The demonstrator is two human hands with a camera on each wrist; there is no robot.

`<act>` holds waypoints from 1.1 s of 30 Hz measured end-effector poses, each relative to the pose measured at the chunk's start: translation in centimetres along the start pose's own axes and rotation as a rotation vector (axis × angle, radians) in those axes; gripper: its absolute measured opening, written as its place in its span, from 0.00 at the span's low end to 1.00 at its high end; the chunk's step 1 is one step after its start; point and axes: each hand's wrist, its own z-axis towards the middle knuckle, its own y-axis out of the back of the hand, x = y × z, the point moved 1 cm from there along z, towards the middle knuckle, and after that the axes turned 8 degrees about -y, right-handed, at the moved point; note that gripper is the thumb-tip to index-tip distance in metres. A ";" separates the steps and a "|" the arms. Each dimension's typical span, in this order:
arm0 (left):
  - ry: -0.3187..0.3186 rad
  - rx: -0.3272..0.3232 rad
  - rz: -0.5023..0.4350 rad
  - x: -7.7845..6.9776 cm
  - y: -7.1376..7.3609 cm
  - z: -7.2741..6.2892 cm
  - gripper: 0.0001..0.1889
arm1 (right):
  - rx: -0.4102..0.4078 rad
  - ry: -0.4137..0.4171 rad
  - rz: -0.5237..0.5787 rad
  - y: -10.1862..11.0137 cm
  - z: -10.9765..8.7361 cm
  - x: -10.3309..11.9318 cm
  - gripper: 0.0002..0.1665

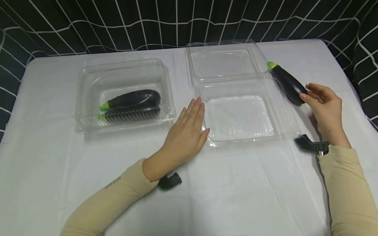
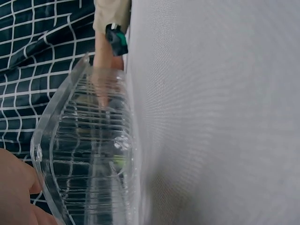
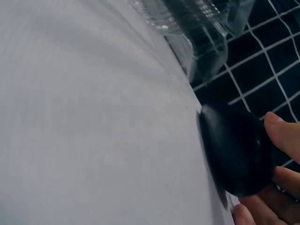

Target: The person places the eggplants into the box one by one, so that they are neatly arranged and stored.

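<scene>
My left hand [image 1: 186,136] lies with straight fingers along the left edge of an open clear plastic clamshell container [image 1: 239,137], fingertips at its rim. Past the container's right side, a dark eggplant [image 1: 287,82] with a bright green stem end lies on the cloth, its stem toward the lid. My right hand [image 1: 326,106] holds the eggplant's rounded end between thumb and curved fingers. The right wrist view shows that end of the eggplant [image 3: 236,150] close up, with the thumb [image 3: 283,136] at its side. The left wrist view shows the container's ribbed wall [image 2: 84,154].
To the left stands another clear container [image 1: 124,70] with two eggplants [image 1: 133,99] inside. The open container's lid [image 1: 224,60] lies folded back toward the far edge. A white cloth [image 1: 206,196] covers the table, and dark fabric with a white grid [image 1: 162,29] hangs behind.
</scene>
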 end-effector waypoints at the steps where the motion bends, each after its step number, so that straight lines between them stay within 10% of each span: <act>1: 0.001 0.003 0.003 0.0 0.0 0.0 0.32 | -0.003 -0.006 0.011 -0.2 0.2 0.0 0.26; 6: 0.008 0.009 0.009 -0.1 -0.1 0.1 0.32 | 0.010 -0.045 0.004 -1.0 0.8 -0.1 0.31; 17: 0.011 0.001 0.040 -0.1 -0.1 0.1 0.32 | 0.027 -0.014 -0.373 -1.9 0.6 0.2 0.37; 33: -0.002 -0.032 0.017 -0.1 -0.4 0.0 0.32 | -0.019 -0.009 -0.320 -1.9 0.8 -0.1 0.36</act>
